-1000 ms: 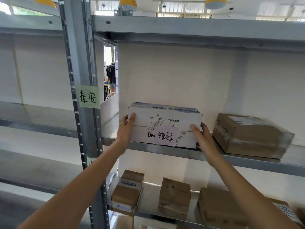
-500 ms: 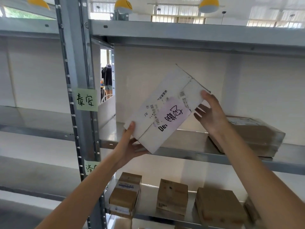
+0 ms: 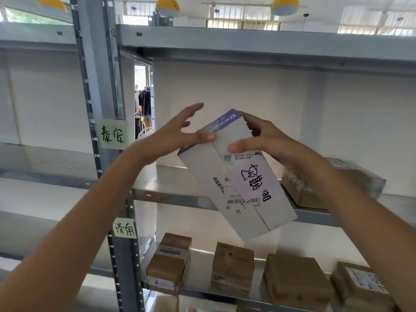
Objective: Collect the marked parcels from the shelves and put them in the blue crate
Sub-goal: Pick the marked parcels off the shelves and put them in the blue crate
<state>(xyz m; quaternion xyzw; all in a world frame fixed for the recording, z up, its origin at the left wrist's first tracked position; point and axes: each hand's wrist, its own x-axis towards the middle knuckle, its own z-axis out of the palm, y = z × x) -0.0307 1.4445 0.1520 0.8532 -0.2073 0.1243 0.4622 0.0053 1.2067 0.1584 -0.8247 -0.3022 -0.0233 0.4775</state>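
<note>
The white parcel (image 3: 238, 176), with its pale pink handwritten marker slip (image 3: 252, 179), was off the shelf and in the air in front of the metal racking (image 3: 225, 39), tilted steeply so its purple-edged end pointed up and its far end hung down over the middle shelf's front lip. The right hand (image 3: 270, 143) held it near the top, thumb pressed on the labelled face and fingers curled over the upper edge behind. The left hand (image 3: 177, 134) was spread wide, fingers straight and fanned, only the thumb touching the box's upper left edge, so I judged it was steadying rather than gripping. That put one marked parcel collected but not yet delivered; the blue crate was nowhere in sight, so I could not tell what it already held. A brown taped parcel (image 3: 333, 183) lay on the middle shelf behind the right wrist, and four brown cartons (image 3: 231, 266) stood on the shelf below; whether any carried a mark I could not make out.
</note>
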